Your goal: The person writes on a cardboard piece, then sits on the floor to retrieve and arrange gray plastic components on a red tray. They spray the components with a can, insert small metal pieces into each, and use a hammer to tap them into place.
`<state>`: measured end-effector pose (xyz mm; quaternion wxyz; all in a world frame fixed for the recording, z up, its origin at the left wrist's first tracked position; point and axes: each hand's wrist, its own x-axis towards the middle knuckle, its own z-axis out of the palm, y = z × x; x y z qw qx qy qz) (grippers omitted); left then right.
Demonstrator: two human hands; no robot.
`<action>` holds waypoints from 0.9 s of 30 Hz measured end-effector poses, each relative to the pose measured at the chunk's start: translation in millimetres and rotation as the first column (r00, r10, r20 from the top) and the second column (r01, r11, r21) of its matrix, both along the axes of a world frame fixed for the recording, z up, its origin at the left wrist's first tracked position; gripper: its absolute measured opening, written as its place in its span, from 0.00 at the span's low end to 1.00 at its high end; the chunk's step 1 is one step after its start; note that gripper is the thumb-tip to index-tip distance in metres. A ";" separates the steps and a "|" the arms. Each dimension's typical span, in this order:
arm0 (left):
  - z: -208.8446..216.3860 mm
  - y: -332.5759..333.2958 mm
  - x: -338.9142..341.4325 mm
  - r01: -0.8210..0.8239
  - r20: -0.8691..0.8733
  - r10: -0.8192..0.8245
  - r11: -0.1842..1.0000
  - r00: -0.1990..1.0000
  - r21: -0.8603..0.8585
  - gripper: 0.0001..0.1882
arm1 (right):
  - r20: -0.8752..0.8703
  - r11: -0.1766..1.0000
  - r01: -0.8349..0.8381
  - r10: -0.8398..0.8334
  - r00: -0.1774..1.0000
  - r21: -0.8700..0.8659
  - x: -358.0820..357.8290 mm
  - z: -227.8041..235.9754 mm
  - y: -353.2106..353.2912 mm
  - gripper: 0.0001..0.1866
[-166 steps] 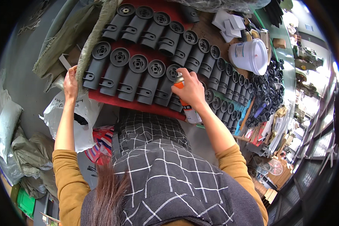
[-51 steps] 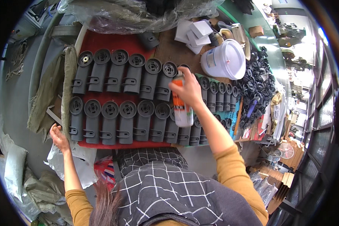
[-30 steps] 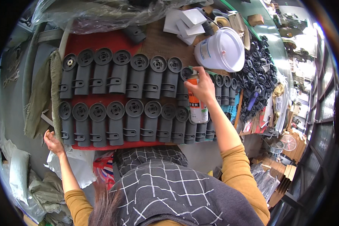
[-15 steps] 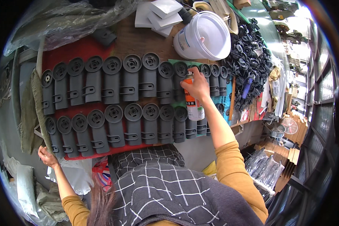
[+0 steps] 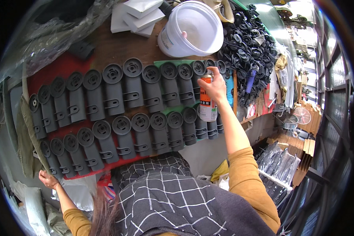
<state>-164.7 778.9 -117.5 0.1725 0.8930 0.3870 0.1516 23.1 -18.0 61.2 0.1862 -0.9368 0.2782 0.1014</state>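
My right hand (image 5: 215, 87) is wrapped round an orange and white spray can (image 5: 208, 110), index finger on its top. The can is upright above the right end of two rows of dark grey plastic tubular parts (image 5: 113, 89), each with a round slotted disc at its far end and a small slotted tab. Some discs and tubes behind the can are covered by it and by my hand. At the near left corner of the table, my left hand (image 5: 49, 180) has curled fingers by the lower end of an olive cloth strip (image 5: 34, 133); whatever they grip is hidden.
Beyond the rows stand a white bucket (image 5: 173, 47) and stacked white boxes (image 5: 139, 13). A heap of small black parts (image 5: 244, 47) lies at the far right, with a purple tube (image 5: 251, 82) on it. Clear plastic sheeting (image 5: 63, 35) drapes over the far left.
My right hand and the spray can have moved right along the rows, toward their right end. The view has shifted and turned; my left hand stays near the table corner.
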 end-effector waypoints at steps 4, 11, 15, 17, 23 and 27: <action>-1.8 6.2 -1.3 -0.023 -0.027 0.024 0.999 0.999 0.042 0.28 | -0.027 0.984 -0.101 0.098 0.995 -0.149 4.9 -2.2 -22.5 0.33; -11.3 19.9 -5.6 -0.005 -0.065 0.016 0.986 0.998 0.165 0.26 | 0.030 0.973 0.041 -0.035 0.999 -0.228 2.2 -4.2 -72.4 0.35; -10.4 23.7 -5.7 0.029 -0.071 -0.016 0.981 0.997 0.190 0.27 | -0.056 0.983 0.061 -0.071 0.996 -0.176 3.3 -4.5 -94.7 0.35; -6.7 21.9 -2.8 0.015 -0.116 0.005 0.986 0.993 0.166 0.28 | 0.050 0.975 0.109 -0.101 0.994 -0.195 3.8 -2.5 -106.5 0.35; 14.6 17.4 0.9 0.057 -0.178 -0.035 0.991 0.983 0.121 0.32 | -0.003 0.970 0.123 -0.126 0.992 -0.211 7.2 -0.3 -127.8 0.31; 39.0 16.6 22.1 -0.137 0.158 0.114 0.980 0.981 0.142 0.24 | 0.379 0.996 0.092 -0.077 0.922 -0.022 7.4 35.8 -113.7 0.34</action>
